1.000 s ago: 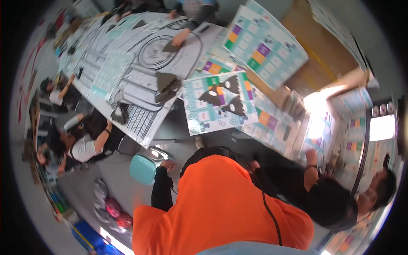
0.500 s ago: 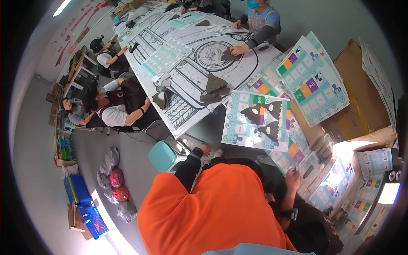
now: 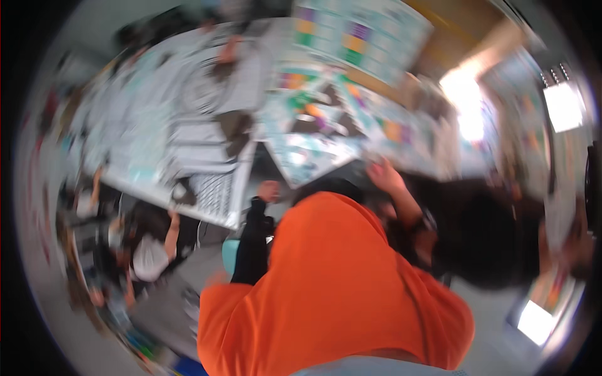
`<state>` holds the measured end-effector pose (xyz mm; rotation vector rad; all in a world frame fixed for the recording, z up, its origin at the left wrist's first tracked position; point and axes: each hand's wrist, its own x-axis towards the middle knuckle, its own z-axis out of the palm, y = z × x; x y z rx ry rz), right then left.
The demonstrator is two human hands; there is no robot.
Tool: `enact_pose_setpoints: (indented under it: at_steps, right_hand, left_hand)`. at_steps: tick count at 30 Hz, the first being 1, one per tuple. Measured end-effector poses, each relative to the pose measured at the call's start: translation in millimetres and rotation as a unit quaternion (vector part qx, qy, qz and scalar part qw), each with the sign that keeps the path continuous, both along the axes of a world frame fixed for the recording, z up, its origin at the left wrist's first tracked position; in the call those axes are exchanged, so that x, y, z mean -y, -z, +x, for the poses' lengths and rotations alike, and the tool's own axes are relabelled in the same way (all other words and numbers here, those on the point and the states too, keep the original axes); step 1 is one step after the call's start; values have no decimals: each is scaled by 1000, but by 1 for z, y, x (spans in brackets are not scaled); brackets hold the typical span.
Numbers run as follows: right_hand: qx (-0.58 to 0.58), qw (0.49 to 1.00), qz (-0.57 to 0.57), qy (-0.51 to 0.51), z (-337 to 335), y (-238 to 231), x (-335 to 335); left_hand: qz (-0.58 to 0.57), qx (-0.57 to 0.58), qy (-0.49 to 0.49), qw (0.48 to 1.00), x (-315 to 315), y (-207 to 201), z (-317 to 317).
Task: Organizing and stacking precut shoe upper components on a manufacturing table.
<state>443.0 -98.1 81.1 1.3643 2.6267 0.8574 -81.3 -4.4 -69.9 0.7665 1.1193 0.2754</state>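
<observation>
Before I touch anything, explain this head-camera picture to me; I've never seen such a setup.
There is no machine here, only a person's bare hands. The camera sits on that person's head and looks down through a fisheye lens, so straight edges bend; the orange top is the wearer's own. The left hand is near the corner of a table, with nothing visible in it. The right hand seems to be the blurred patch beside a co-worker's hand; I cannot tell whether it holds anything. A white sheet with a black line drawing covers the table, with dark pieces on it. Alongside, a printed board carries more dark pieces.
</observation>
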Motion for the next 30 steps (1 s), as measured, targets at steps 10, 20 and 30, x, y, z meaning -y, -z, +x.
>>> enact_pose_setpoints:
  at_steps: [10,20,30]
  right_hand:
    - [-783,253,-324,468,-19,90,183]
    - [-620,629,-257,393,-44,45,208]
    - [-512,796,-266,184,-3,-232,-65]
  left_hand:
    - [350,-232,-22,907,-68,-62,135]
    - [-91,84,241,963,9,-212,290]
    - [-150,85,259,950,9,-205,232]
